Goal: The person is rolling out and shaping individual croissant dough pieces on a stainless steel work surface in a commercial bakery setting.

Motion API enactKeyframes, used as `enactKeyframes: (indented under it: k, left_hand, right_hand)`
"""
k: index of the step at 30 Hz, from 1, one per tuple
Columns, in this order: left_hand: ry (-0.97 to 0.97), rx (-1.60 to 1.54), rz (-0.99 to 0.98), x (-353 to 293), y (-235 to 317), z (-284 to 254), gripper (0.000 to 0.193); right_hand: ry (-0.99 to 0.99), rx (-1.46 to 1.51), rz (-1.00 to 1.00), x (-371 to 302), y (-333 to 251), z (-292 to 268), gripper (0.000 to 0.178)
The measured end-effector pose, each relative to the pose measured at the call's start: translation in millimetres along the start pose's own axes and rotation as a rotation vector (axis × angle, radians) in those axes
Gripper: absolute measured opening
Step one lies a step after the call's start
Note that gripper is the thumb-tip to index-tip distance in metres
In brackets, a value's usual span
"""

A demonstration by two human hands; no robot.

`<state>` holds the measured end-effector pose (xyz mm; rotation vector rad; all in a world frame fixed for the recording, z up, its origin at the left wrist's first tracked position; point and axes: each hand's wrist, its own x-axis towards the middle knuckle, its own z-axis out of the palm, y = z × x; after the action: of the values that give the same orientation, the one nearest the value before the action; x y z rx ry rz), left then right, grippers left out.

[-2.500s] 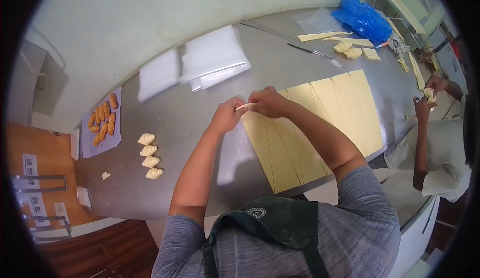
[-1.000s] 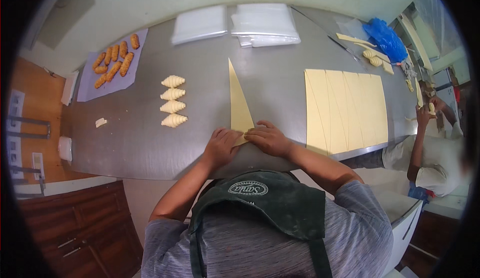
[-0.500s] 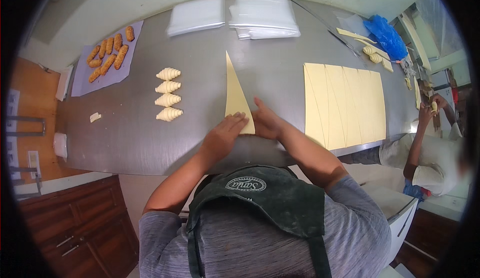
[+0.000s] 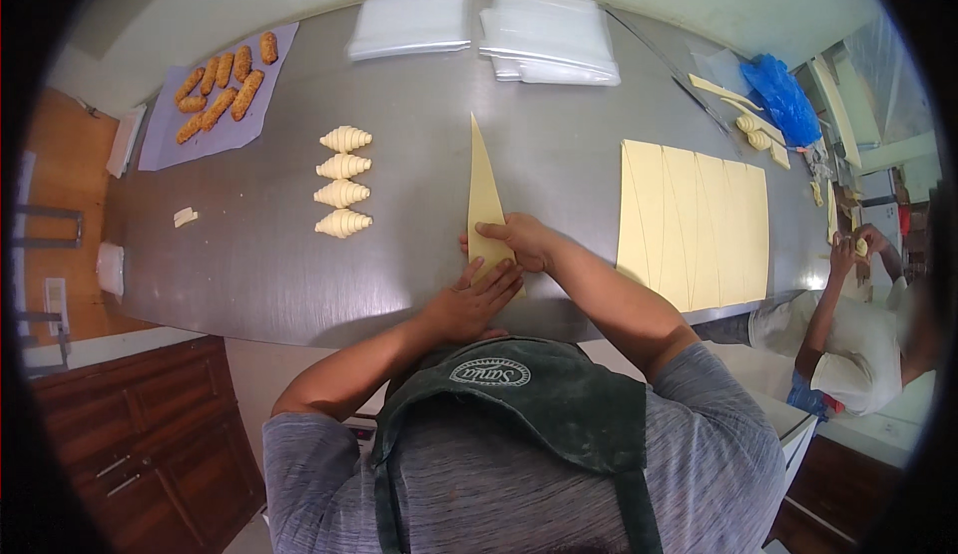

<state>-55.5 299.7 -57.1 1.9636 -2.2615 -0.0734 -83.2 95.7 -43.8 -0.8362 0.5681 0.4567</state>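
Observation:
A long, thin dough triangle (image 4: pixel 486 190) points away from me at the middle of the steel table. My right hand (image 4: pixel 527 242) is closed round its lower half, thumb on top and fingertips showing past its left edge. My left hand (image 4: pixel 477 299) is at the wide end, its fingers laid across the dough; what lies beneath that palm is hidden. Left of my hands, several rolled raw croissants (image 4: pixel 342 194) sit in a column. To the right lies a flat dough sheet (image 4: pixel 694 225) cut into long triangles.
Browned, crumb-coated rolls (image 4: pixel 242 95) rest on a paper sheet (image 4: pixel 170 145) at far left, with a dough scrap (image 4: pixel 186 217) nearer. Clear plastic bags (image 4: pixel 554 40) lie along the back. A blue bag (image 4: pixel 780 100) and dough strips are at far right, where another person (image 4: pixel 858 354) handles dough.
My right hand has gone from beside the dough triangle to gripping it, fingers underneath. My left hand has slid nearer to me, onto the wide end. The whole view has shifted slightly.

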Motion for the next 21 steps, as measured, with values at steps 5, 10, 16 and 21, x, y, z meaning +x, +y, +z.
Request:
enactKeyframes:
  k: [5,10,16,21]
  left_hand:
    - [-0.038,-0.019,0.017,-0.3,-2.8,4.6,0.084]
    - [-0.040,0.018,0.002,0.7,0.0,5.6,0.082]
    - [-0.035,-0.030,-0.005,0.6,-2.4,2.8,0.078]
    - [-0.037,-0.141,-0.025,0.5,-4.4,3.6,0.069]
  right_hand:
    - [0.142,-0.022,-0.046,8.0,-35.3,10.2,0.029]
    - [0.198,-0.136,-0.173,19.0,-87.8,13.8,0.031]
    - [0.291,-0.203,-0.289,34.9,-154.9,26.5,0.030]
    - [0.306,-0.223,-0.328,69.9,-196.7,15.0,0.027]
